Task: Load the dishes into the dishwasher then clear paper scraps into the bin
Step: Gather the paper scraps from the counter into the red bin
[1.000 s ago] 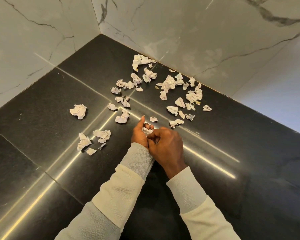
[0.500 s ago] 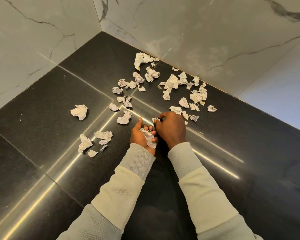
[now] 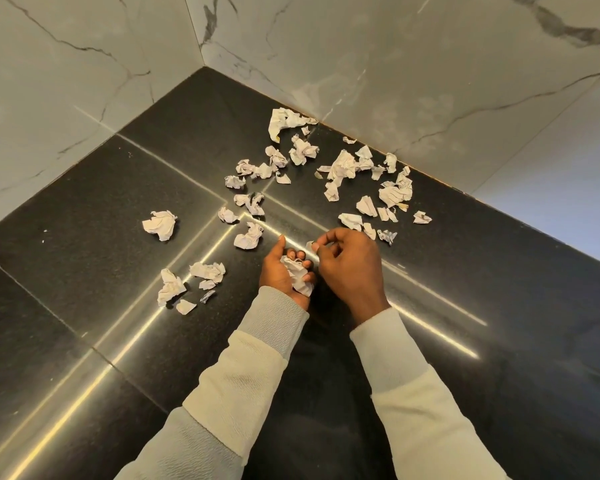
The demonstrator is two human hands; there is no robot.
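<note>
Several crumpled white paper scraps (image 3: 340,166) lie scattered on a glossy black floor (image 3: 84,271) in a corner. My left hand (image 3: 279,275) is palm up and cups a wad of collected scraps (image 3: 298,275). Just to its right, my right hand (image 3: 350,261) pinches one small scrap (image 3: 310,244) between thumb and fingertips, right above the left palm. More scraps lie to the left: a lone ball (image 3: 160,225) and a small group (image 3: 187,282).
Two marble walls (image 3: 361,64) meet at the corner behind the scraps. A lighter wall panel (image 3: 568,185) stands at the right. Bright light streaks reflect off the floor tiles. No bin or dishwasher is in view.
My right hand reached forward to a small scrap on the floor, picked it up and has drawn back a little toward the left palm. The left hand stayed in place with its wad.
</note>
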